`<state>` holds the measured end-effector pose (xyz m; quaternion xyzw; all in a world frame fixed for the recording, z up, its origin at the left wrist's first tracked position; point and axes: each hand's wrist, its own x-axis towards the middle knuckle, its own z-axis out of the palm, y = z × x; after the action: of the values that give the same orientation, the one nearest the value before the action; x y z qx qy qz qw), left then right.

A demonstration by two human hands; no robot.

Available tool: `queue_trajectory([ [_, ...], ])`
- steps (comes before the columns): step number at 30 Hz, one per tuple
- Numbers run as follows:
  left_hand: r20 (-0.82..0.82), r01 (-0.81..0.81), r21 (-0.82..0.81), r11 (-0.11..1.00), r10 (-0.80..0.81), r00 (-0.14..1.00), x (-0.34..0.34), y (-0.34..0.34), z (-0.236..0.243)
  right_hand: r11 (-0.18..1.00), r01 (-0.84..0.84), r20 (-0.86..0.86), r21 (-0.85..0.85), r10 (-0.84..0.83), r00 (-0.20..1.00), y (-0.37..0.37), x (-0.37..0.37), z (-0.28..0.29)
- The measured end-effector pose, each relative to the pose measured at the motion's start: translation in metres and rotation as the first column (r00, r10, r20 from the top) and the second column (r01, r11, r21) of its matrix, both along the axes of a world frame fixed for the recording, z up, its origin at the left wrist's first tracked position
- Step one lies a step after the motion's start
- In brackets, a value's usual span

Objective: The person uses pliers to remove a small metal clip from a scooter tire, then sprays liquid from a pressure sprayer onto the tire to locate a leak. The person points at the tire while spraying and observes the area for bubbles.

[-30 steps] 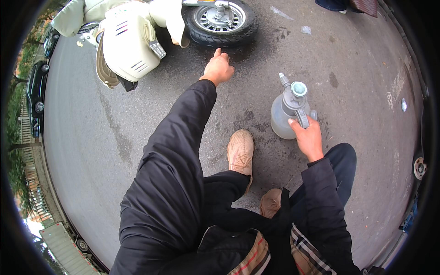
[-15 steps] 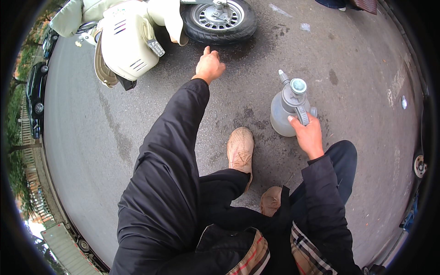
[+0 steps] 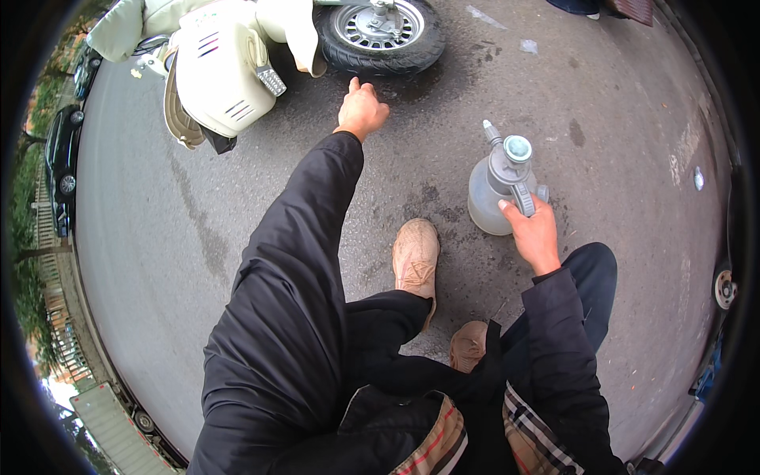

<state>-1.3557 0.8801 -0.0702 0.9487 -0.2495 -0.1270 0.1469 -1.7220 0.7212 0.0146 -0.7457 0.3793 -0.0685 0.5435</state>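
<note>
The right hand [image 3: 536,236] is gripping the pump sprayer [image 3: 487,202] steady by its handle [image 3: 522,198], the left hand [image 3: 362,111] pointing loose-fingered toward the far tire [image 3: 386,62].

You wore a black jacket [image 3: 285,277] of smooth, faintly shiny cloth, its plaid lining [image 3: 435,443] matt and woven, above tan shoes [image 3: 416,253] with a dull, textured surface. Your spray bottle [image 3: 483,194] looked like cloudy, satin plastic, its grey handle [image 3: 520,196] smooth plastic too. Before you, the scooter [image 3: 222,79] showed smooth cream plastic, its tyre [image 3: 380,65] dull black rubber, its wheel hub [image 3: 385,24] silvery metal; the asphalt [image 3: 237,214] was rough and matt.
</note>
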Motion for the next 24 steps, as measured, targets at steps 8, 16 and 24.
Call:
queue_trajectory([
  [8,-0.262,0.361,0.172,0.916,-0.311,0.913,-0.022,0.002,-0.025,1.0,-0.015,-0.009,0.009,0.015,1.0,-0.001,0.0,0.0],
  [16,-0.713,0.682,0.316,0.659,-0.309,0.629,-0.093,-0.011,-0.01,0.996,-0.073,0.037,0.048,0.071,0.997,0.001,-0.002,0.011],
  [24,-0.737,0.752,0.327,0.572,-0.344,0.582,-0.101,-0.01,0.0,0.904,-0.076,0.067,0.421,0.053,0.996,0.007,-0.01,0.023],
])
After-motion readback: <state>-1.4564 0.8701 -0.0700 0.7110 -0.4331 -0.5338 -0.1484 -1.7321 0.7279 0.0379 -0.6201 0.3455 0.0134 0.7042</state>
